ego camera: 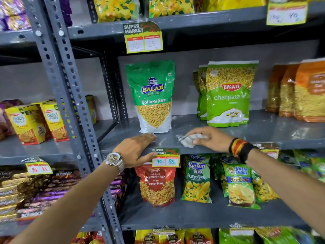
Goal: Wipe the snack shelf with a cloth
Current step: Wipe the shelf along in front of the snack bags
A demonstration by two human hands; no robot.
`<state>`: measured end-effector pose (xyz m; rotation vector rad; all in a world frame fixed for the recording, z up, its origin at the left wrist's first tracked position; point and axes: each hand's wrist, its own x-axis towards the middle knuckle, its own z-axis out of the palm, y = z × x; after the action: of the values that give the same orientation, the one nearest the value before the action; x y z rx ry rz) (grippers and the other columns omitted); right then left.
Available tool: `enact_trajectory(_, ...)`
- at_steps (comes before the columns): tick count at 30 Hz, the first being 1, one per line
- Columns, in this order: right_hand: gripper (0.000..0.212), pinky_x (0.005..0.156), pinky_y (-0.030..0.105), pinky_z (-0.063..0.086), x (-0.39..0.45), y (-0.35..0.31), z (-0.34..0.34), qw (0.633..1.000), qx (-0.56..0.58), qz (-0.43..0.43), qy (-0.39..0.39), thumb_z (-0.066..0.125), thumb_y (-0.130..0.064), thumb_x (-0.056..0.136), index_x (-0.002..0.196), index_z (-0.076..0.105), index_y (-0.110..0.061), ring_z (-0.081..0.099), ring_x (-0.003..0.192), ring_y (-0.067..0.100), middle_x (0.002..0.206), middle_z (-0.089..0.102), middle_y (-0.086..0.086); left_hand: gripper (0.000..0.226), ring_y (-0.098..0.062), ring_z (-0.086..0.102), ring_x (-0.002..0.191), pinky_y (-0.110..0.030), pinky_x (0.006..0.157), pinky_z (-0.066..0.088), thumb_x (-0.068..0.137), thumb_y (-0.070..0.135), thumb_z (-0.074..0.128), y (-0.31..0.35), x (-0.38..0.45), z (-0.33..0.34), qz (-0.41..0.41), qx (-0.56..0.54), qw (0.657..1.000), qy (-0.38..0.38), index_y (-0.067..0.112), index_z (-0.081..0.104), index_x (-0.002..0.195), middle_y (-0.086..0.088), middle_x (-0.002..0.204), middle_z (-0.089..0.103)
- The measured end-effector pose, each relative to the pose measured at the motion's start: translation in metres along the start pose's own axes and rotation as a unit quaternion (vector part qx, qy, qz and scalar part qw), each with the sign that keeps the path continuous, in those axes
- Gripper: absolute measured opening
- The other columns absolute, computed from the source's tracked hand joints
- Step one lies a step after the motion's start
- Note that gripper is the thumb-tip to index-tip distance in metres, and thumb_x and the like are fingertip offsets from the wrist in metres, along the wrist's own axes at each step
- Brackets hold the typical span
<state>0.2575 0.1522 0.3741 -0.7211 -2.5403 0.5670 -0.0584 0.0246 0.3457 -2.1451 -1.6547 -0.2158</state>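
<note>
Forearms: both reach up from the bottom edge toward the grey snack shelf (219, 136); the left one carries a wristwatch (114, 160), the right one coloured wristbands (241, 149).
Left hand (137, 152): it lies flat on the front lip of the shelf, just in front of the Ratlami Sev pouch (152, 95). The fingers are stretched out and hold nothing. I think it is there to steady the body, or to guard the pouch while the other hand wipes.
Right hand (211, 138): it presses down on the cloth, right of the Ratlami Sev pouch. The fingers are bent over the cloth and grip it.
Cloth (189, 140): a crumpled grey-white rag, touching the shelf surface near its front edge, between the pouch and the right hand.
Step, as I judge it: wiping is going on in the free strip in front of the packets.
Shelf contents: the Ratlami Sev pouch stands upright; to its right stand green Chatpata packets (228, 95), one behind another, and further right orange packets (299, 92).
Price tag (165, 158): it hangs from the shelf lip, below the pouch, beside the left thumb.
</note>
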Motion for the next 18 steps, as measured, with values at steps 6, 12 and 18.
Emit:
enact_trajectory(6,0.031,0.082,0.01,0.042,0.023,0.019,-0.042,0.993,0.056,0.033,0.095,0.065,-0.013,0.092,0.123,0.065,-0.012,0.059,0.111,0.014,0.122,0.066,0.003,0.077,-0.026,0.049,0.138,-0.041,0.108,0.045,0.098,0.067,0.034,0.019,0.028,0.004,0.048,0.006,0.999,-0.008,0.015,0.037,0.154,-0.01,0.154,0.048)
enact_trajectory(12,0.034,0.095,0.024,0.041,0.115,0.044,-0.039,0.983,0.018,0.095,0.155,0.065,-0.011,0.091,0.124,0.065,-0.007,0.059,0.119,0.028,0.126,0.066,0.013,0.074,-0.024,0.042,0.144,-0.04,0.114,0.04,0.102,0.062,0.031,0.013,0.039,0.021,0.093,0.015,0.995,-0.009,0.012,0.029,0.157,-0.011,0.158,0.041)
enact_trajectory(18,0.031,0.092,0.032,0.049,0.203,0.064,-0.026,0.973,-0.058,0.151,0.165,0.062,-0.016,0.089,0.118,0.067,-0.009,0.062,0.114,0.034,0.126,0.066,0.016,0.073,-0.023,0.038,0.146,-0.033,0.118,0.026,0.104,0.06,0.031,0.01,0.04,0.03,0.095,0.013,0.995,0.008,0.01,0.03,0.156,-0.01,0.159,0.039)
